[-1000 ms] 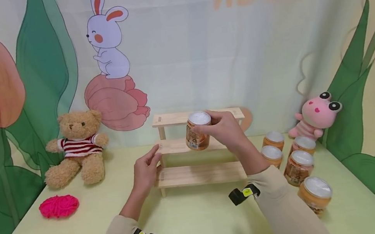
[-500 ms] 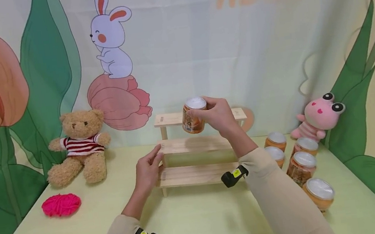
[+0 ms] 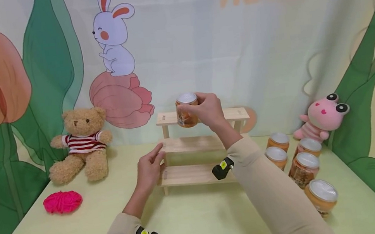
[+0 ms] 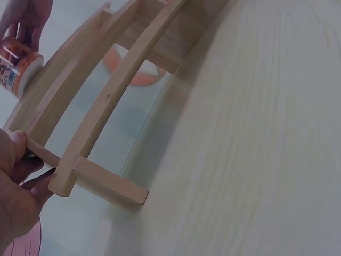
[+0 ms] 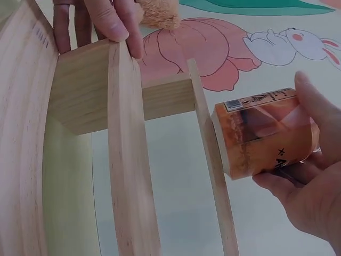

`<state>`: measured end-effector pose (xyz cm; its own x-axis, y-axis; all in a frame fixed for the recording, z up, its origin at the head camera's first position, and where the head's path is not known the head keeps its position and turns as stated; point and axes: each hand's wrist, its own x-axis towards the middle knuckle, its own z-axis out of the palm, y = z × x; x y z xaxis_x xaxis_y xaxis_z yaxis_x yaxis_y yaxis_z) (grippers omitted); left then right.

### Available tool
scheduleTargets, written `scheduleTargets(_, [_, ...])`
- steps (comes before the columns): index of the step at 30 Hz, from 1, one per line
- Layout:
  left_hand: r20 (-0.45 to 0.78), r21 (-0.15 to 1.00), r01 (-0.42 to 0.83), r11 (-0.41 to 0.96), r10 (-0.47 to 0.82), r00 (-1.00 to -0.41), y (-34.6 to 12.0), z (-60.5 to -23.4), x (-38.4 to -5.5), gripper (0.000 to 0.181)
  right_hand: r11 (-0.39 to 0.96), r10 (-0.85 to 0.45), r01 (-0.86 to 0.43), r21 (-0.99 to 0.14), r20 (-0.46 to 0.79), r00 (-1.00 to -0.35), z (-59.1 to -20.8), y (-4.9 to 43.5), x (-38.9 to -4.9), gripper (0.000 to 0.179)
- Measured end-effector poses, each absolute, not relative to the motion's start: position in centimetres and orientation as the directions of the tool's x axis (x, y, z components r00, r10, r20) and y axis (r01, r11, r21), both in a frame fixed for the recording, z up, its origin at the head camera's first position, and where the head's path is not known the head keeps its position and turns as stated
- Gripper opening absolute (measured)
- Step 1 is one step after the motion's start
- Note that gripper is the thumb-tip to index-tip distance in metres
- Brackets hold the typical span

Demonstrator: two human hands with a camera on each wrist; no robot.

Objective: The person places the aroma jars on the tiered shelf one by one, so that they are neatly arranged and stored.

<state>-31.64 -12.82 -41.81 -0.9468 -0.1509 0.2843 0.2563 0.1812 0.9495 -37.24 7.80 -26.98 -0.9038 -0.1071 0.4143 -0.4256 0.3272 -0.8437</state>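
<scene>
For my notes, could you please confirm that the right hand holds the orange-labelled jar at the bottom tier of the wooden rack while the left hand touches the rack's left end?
Not quite: in the right wrist view, the right hand holds the orange-labelled jar at the top tier of the wooden rack, not the bottom; the left hand does touch the rack's left end.

Teddy bear (image 3: 84,144) sits left; pink yarn (image 3: 63,202) nearby; frog plush (image 3: 323,116) right.

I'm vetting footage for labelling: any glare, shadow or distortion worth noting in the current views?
Head: bright, pale glare on the jar lids. Left wrist: dimmer, shelf boards look bowed, soft shadow along the table. Right wrist: also dim, held jar fairly sharp.
</scene>
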Motion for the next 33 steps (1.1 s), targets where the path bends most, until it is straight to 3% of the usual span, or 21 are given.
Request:
scheduleTargets(10, [0.312, 0.939, 0.278, 0.203, -0.161, -0.936, -12.7, -41.8, -31.7, 0.037, 0.38, -0.062, -0.448, -0.809, 0.462, -0.885, -27.4, 5.6, -38.4, 0.045])
scheduleTargets(24, [0.29, 0.946, 0.26, 0.195, -0.15, -0.945, -12.6, -41.2, -31.8, 0.039, 0.453, 0.002, -0.449, -0.77, 0.505, -0.863, -27.4, 4.3, -39.5, 0.05])
scheduleTargets(33, [0.296, 0.94, 0.259, 0.221, -0.157, -0.942, -12.9, -41.5, -31.5, 0.038, 0.379, 0.057, -0.393, -0.838, 0.446, -0.893, -27.8, 4.4, -38.6, 0.085])
